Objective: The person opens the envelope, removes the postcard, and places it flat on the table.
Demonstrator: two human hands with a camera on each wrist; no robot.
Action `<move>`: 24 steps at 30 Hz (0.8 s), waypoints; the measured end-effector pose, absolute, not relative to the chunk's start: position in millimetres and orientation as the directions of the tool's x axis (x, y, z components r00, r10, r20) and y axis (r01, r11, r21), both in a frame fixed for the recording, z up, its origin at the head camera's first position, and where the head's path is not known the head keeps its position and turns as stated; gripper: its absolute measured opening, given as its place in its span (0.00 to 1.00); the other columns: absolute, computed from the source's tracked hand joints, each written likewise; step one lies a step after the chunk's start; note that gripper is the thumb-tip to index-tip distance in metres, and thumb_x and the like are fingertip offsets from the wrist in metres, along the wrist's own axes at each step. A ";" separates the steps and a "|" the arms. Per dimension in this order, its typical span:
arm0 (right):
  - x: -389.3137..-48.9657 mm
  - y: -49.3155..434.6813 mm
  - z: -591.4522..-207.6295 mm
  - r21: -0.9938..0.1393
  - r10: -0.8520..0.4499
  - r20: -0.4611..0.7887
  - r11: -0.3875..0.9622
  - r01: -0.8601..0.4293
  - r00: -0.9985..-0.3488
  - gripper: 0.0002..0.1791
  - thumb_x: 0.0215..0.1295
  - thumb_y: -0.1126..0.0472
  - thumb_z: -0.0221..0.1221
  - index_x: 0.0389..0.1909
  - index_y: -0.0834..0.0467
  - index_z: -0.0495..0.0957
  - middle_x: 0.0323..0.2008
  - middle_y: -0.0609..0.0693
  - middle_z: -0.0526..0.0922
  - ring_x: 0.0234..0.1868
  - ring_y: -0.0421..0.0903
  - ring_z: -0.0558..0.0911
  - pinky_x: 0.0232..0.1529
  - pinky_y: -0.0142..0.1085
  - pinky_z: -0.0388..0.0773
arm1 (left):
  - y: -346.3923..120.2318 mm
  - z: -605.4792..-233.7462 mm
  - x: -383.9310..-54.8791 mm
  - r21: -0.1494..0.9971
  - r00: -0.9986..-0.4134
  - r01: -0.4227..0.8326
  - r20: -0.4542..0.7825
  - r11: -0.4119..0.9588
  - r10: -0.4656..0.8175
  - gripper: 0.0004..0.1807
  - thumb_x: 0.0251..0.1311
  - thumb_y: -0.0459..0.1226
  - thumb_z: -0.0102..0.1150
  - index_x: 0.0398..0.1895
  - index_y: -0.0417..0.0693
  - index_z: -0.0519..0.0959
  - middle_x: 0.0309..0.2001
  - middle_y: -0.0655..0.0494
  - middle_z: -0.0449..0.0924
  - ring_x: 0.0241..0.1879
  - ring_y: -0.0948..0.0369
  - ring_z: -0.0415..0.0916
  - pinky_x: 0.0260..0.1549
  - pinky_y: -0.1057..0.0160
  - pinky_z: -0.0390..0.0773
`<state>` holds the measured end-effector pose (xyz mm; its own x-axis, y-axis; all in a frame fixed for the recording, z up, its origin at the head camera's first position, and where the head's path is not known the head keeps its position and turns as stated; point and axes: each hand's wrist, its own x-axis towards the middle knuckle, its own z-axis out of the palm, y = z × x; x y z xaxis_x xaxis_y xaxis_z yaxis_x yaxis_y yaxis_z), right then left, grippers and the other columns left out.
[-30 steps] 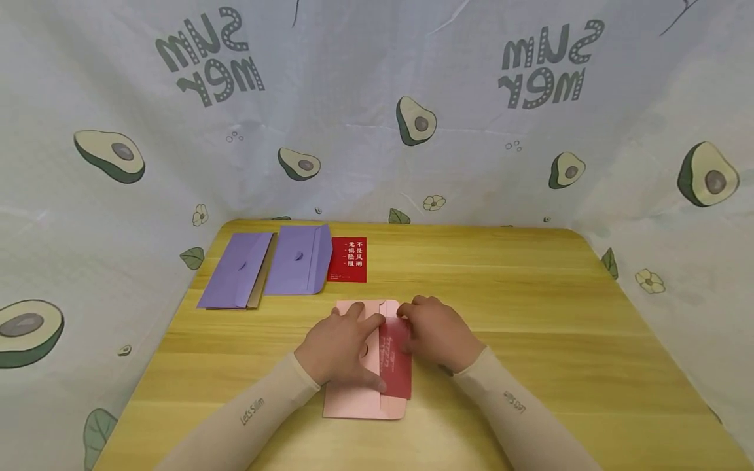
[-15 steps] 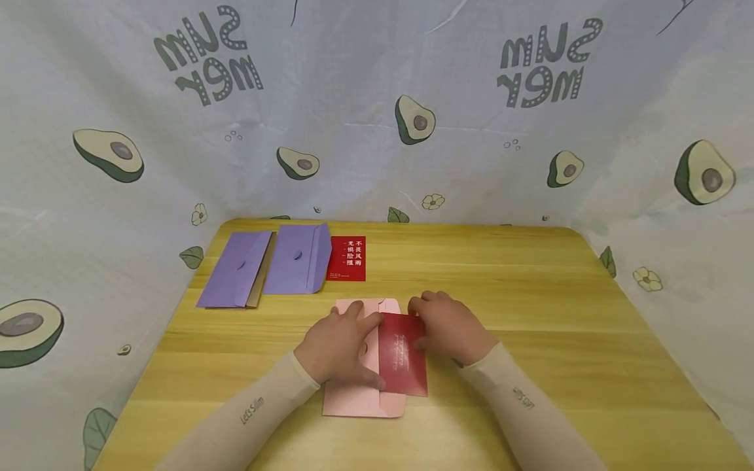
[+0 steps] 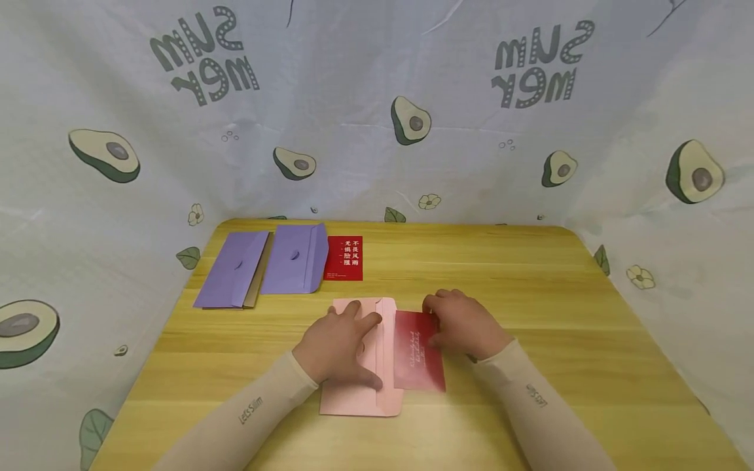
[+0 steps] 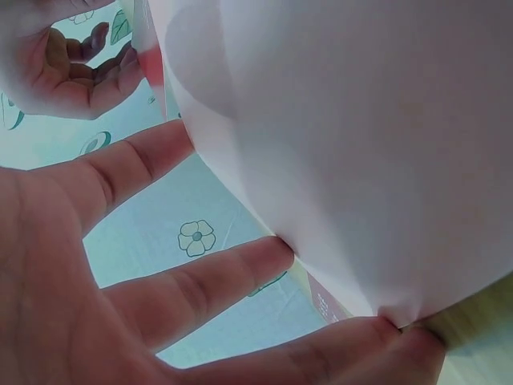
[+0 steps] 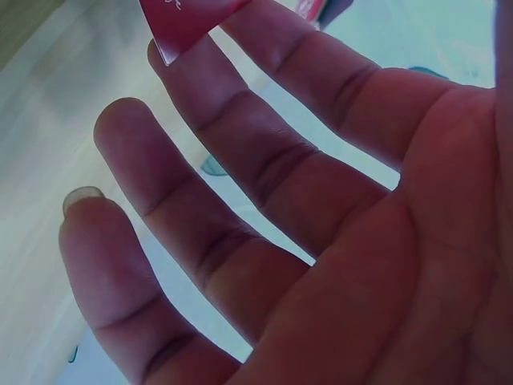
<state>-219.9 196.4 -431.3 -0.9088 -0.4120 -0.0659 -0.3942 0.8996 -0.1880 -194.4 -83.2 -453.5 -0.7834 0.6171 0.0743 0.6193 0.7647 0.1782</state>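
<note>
A pink envelope (image 3: 352, 400) lies on the table in the head view, its flap side to the right. Spread over it, my left hand (image 3: 336, 345) presses it with straight fingers; in the left wrist view several fingertips touch the edge of the bowed envelope (image 4: 361, 160). Just right of the envelope is a red card (image 3: 415, 363) with white script. My right hand (image 3: 468, 326) pinches this card by its upper right edge. A corner of the red card (image 5: 188, 28) shows at the fingers in the right wrist view.
Two purple envelopes (image 3: 288, 261) lie at the back left of the wooden table (image 3: 530, 288), one with brownish paper (image 3: 259, 278) showing beside it. Next to them is another red card (image 3: 344, 258) with white characters. A curtain printed with avocados (image 3: 411, 121) hangs behind.
My right hand has drawn the red card rightward out of the pink envelope, and it now lies beside the flap. My left hand has stayed on the envelope.
</note>
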 end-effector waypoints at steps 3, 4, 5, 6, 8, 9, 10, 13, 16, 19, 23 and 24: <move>-219.5 202.2 -433.3 -0.192 -0.419 -0.066 0.896 -0.401 -0.906 0.22 0.46 0.57 0.80 0.43 0.53 0.83 0.31 0.42 0.75 0.35 0.45 0.73 0.37 0.40 0.74 | -82.5 -454.2 -193.4 0.183 -0.784 0.618 0.072 0.764 0.617 0.59 0.31 0.76 0.75 0.69 0.60 0.74 0.51 0.47 0.75 0.28 0.49 0.73 0.51 0.42 0.80; -219.3 204.7 -433.9 -0.197 -0.425 -0.063 0.892 -0.407 -0.903 0.22 0.47 0.58 0.80 0.43 0.54 0.83 0.31 0.42 0.75 0.35 0.45 0.73 0.37 0.40 0.74 | -82.5 -454.5 -193.0 0.184 -0.785 0.617 0.070 0.765 0.616 0.58 0.31 0.76 0.76 0.69 0.60 0.75 0.51 0.47 0.75 0.28 0.49 0.73 0.52 0.42 0.80; -219.0 207.2 -434.6 -0.202 -0.430 -0.060 0.889 -0.411 -0.901 0.22 0.47 0.58 0.80 0.43 0.54 0.84 0.31 0.42 0.76 0.35 0.45 0.73 0.38 0.40 0.75 | -82.6 -454.4 -192.2 0.182 -0.786 0.615 0.067 0.767 0.615 0.58 0.31 0.76 0.76 0.69 0.60 0.74 0.51 0.47 0.75 0.28 0.49 0.73 0.53 0.41 0.80; -218.4 209.9 -435.2 -0.207 -0.434 -0.058 0.886 -0.414 -0.899 0.22 0.47 0.58 0.79 0.44 0.54 0.84 0.31 0.42 0.76 0.34 0.44 0.73 0.38 0.40 0.75 | -82.8 -454.6 -191.6 0.183 -0.786 0.615 0.064 0.767 0.615 0.58 0.31 0.76 0.76 0.68 0.60 0.75 0.51 0.47 0.75 0.28 0.48 0.74 0.53 0.40 0.80; -217.1 215.6 -436.3 -0.220 -0.436 -0.055 0.883 -0.416 -0.898 0.21 0.48 0.59 0.79 0.44 0.55 0.84 0.32 0.43 0.77 0.34 0.44 0.73 0.39 0.40 0.76 | -83.4 -454.8 -190.9 0.181 -0.786 0.615 0.060 0.767 0.616 0.58 0.30 0.76 0.76 0.68 0.60 0.75 0.52 0.47 0.75 0.28 0.47 0.75 0.56 0.38 0.78; -216.3 218.2 -436.5 -0.224 -0.437 -0.053 0.881 -0.415 -0.898 0.21 0.48 0.60 0.79 0.44 0.55 0.84 0.32 0.43 0.77 0.34 0.43 0.73 0.39 0.40 0.76 | -83.8 -454.9 -190.7 0.181 -0.785 0.616 0.059 0.767 0.616 0.58 0.31 0.76 0.76 0.68 0.60 0.75 0.52 0.46 0.75 0.28 0.46 0.76 0.57 0.38 0.78; -215.5 220.5 -436.7 -0.231 -0.438 -0.052 0.880 -0.416 -0.897 0.21 0.49 0.60 0.79 0.44 0.55 0.84 0.33 0.43 0.77 0.34 0.43 0.73 0.40 0.40 0.76 | -84.2 -454.9 -190.6 0.181 -0.785 0.616 0.057 0.767 0.617 0.58 0.31 0.76 0.76 0.68 0.60 0.74 0.53 0.46 0.75 0.30 0.44 0.77 0.57 0.37 0.78; -213.7 224.3 -436.0 -0.277 -0.459 -0.057 0.861 -0.427 -0.887 0.21 0.51 0.61 0.78 0.46 0.56 0.85 0.34 0.43 0.78 0.35 0.42 0.74 0.41 0.40 0.77 | -86.5 -455.5 -190.5 0.185 -0.795 0.601 0.043 0.777 0.605 0.58 0.32 0.75 0.76 0.69 0.60 0.74 0.56 0.44 0.75 0.34 0.39 0.79 0.52 0.38 0.81; -212.0 224.6 -435.5 -0.310 -0.484 -0.068 0.841 -0.443 -0.872 0.21 0.54 0.60 0.78 0.49 0.58 0.86 0.37 0.45 0.80 0.36 0.42 0.75 0.41 0.39 0.79 | -89.4 -456.3 -189.7 0.187 -0.808 0.582 0.019 0.791 0.590 0.57 0.33 0.75 0.77 0.70 0.61 0.74 0.60 0.42 0.74 0.40 0.32 0.80 0.45 0.38 0.84; -208.6 228.4 -437.0 -0.280 -0.475 -0.076 0.854 -0.439 -0.877 0.22 0.56 0.60 0.78 0.52 0.59 0.87 0.40 0.46 0.80 0.38 0.42 0.76 0.43 0.39 0.80 | -88.4 -457.0 -189.2 0.189 -0.804 0.585 0.004 0.789 0.595 0.56 0.36 0.75 0.76 0.70 0.61 0.75 0.61 0.39 0.75 0.45 0.25 0.79 0.40 0.37 0.85; -202.1 235.9 -438.4 -0.211 -0.465 -0.060 0.871 -0.444 -0.883 0.26 0.57 0.59 0.79 0.56 0.59 0.86 0.45 0.47 0.82 0.43 0.44 0.79 0.47 0.40 0.82 | -84.0 -456.6 -188.1 0.186 -0.795 0.597 0.009 0.780 0.607 0.54 0.38 0.74 0.75 0.69 0.58 0.77 0.58 0.40 0.77 0.46 0.23 0.78 0.37 0.38 0.86; -200.4 236.8 -438.0 -0.197 -0.472 -0.050 0.869 -0.454 -0.880 0.27 0.57 0.58 0.78 0.58 0.59 0.85 0.47 0.48 0.82 0.44 0.45 0.80 0.48 0.41 0.83 | -83.3 -456.4 -187.6 0.186 -0.796 0.596 0.011 0.781 0.605 0.54 0.38 0.74 0.75 0.68 0.57 0.77 0.57 0.40 0.77 0.46 0.23 0.78 0.38 0.38 0.86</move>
